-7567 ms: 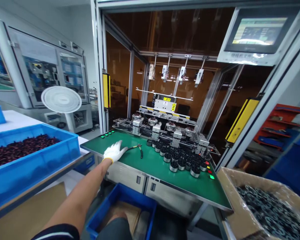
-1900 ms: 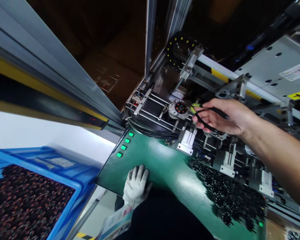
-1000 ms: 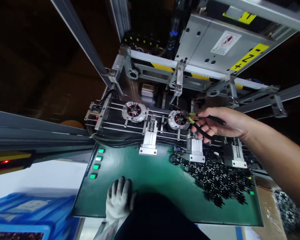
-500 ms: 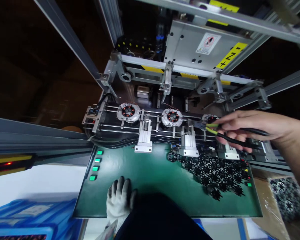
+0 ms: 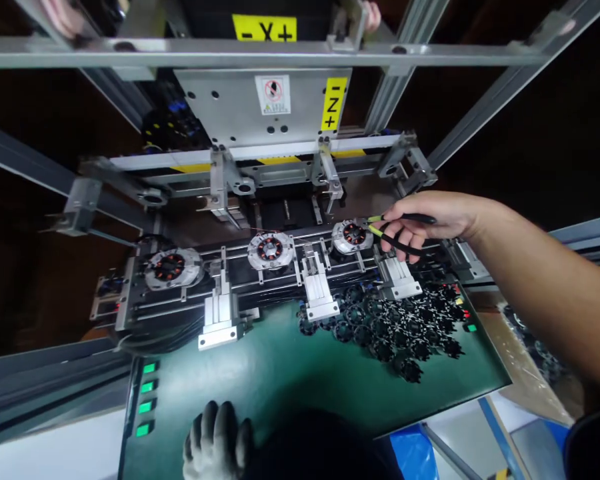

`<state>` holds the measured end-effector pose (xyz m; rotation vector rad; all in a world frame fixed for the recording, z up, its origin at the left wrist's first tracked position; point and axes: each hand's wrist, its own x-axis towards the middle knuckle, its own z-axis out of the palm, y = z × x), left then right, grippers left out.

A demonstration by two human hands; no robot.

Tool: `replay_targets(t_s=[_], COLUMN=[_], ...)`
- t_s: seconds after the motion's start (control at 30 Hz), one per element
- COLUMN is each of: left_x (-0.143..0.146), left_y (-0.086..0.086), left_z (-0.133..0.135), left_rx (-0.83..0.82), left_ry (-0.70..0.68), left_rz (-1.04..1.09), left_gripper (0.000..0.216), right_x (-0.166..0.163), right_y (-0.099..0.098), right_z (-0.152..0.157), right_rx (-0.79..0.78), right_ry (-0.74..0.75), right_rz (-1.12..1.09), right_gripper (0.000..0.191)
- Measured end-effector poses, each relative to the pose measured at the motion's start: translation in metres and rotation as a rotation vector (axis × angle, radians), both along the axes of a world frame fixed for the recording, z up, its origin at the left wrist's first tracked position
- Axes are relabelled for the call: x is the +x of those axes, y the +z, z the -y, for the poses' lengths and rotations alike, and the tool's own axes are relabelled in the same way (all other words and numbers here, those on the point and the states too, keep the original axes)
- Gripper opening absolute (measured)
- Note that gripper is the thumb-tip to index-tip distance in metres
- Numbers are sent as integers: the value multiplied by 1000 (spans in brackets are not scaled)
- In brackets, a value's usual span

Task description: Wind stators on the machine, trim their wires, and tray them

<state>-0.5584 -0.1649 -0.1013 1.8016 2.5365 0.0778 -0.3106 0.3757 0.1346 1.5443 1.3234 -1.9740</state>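
Note:
My bare right hand (image 5: 414, 223) is closed around a pair of pliers (image 5: 391, 241) with black and yellow-green handles. The jaws reach the rim of the right-hand stator (image 5: 353, 236), a white ring with copper coils; whether they grip a wire cannot be made out. A second stator (image 5: 271, 251) sits in the middle of the fixture, with a thin copper wire running above it. Further left is a third stator (image 5: 173, 268). My left hand (image 5: 217, 441), in a pale glove with dark fingertips, lies on the green work surface (image 5: 260, 373), fingers stretched out.
Metal clamp blocks (image 5: 220, 320) stand in front of the fixture rails. Many black slotted plastic parts (image 5: 405, 327) cover the right side of the surface. Green buttons (image 5: 147, 407) line its left edge. A machine frame (image 5: 260, 59) and a plate marked Z rise behind.
My view has turned to the right, so the fixture sits further left in the picture. The pliers have come to the right-hand stator's rim. My left hand still lies on the surface.

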Motion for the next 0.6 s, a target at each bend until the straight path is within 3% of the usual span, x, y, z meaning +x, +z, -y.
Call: replay_targets(t_s=[0.37,0.47,0.6], left_x=[4,4,4], left_y=[3,5,4], left_z=[-2,-3,-2], left_rx=[2,-10,-17], left_ry=[42,40,33], left_rz=[48,45,32], left_gripper=[61,60,58], right_x=[-5,-11,-5], right_y=[-8,-3,17], right_z=[-8,-11,-10], right_rx=[-29,-11,27], right_ry=[-29,-33,94], right_rz=[6,35,26], right_gripper=[23,27,27])
